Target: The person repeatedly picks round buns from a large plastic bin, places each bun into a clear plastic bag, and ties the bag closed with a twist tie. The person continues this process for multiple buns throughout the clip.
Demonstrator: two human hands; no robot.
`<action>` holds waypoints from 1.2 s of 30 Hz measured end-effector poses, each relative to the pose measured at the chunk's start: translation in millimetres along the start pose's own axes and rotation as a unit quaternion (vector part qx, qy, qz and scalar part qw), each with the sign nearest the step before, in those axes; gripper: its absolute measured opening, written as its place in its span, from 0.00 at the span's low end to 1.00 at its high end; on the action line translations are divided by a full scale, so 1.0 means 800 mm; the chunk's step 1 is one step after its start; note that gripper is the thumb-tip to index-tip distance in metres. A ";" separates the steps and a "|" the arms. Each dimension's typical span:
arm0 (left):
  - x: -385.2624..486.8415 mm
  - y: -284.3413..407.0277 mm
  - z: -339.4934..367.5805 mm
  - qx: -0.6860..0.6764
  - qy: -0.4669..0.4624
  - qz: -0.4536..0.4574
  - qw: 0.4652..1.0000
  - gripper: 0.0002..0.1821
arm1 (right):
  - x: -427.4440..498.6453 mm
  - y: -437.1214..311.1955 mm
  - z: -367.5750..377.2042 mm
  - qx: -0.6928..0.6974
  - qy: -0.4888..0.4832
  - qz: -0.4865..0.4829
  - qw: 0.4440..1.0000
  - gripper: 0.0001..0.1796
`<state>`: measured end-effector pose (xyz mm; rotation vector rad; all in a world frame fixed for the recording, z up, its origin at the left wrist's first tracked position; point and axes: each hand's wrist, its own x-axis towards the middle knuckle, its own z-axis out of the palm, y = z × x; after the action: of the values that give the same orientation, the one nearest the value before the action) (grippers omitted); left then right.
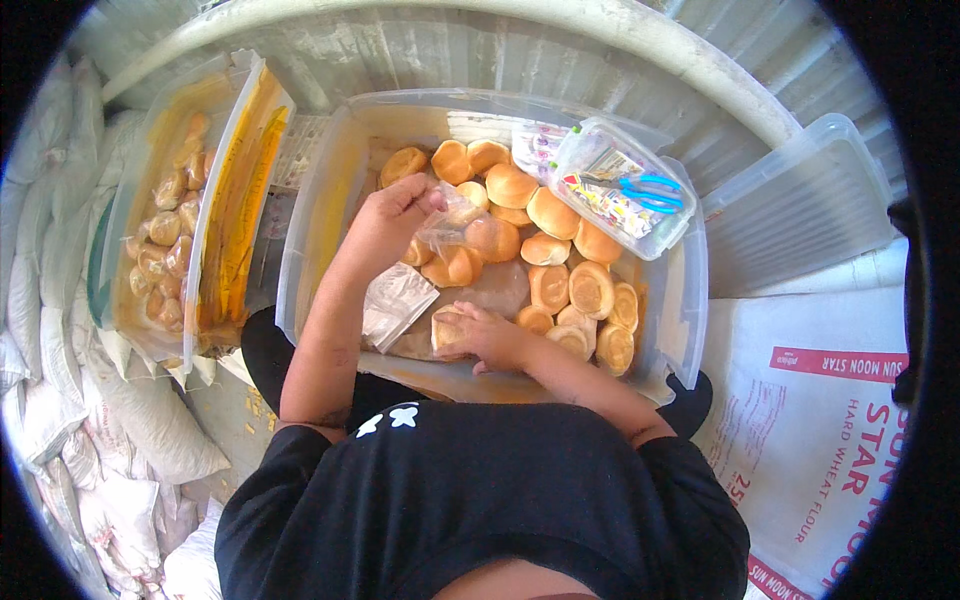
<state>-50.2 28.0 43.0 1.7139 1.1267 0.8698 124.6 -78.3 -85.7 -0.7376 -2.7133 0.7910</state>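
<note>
Before me stands a large clear plastic storage bin (309, 225) with several round bread buns (511, 186) spread across its bottom. My left hand (397, 214) pinches the edge of a clear plastic bag (457, 206) above the buns at the bin's left side. A bun (491, 238) shows at the bag's lower edge; whether it lies inside the bag I cannot tell. Low in the bin, my right hand (487, 336) grips a pale-sided bun (448, 330). Between my forearms lies a stack of flat clear bags (397, 304).
A small clear tub (660, 238) with blue-handled pliers (652, 193) and colourful packets rests on the bin's far right corner. Left stands another bin (139, 195) of bagged buns. A plastic lid (810, 202) leans right, above a printed flour sack (802, 427). White sacks (142, 420) pile up left.
</note>
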 end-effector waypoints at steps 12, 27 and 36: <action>-0.006 -0.026 0.010 0.162 -0.231 -0.047 0.958 0.08 | -0.011 0.051 -0.052 0.716 0.479 0.199 0.467 0.29; -0.018 -0.040 0.076 -0.253 -0.154 0.007 0.955 0.05 | -0.001 0.012 -0.088 0.685 0.484 0.183 0.513 0.28; -0.015 -0.035 0.072 -0.033 -0.074 0.118 0.990 0.05 | -0.039 0.039 -0.091 0.641 0.343 0.153 0.669 0.34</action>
<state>-12.5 5.7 -4.8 1.8495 0.7992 0.8967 188.3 -39.3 -44.6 -0.7975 -0.8881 1.6921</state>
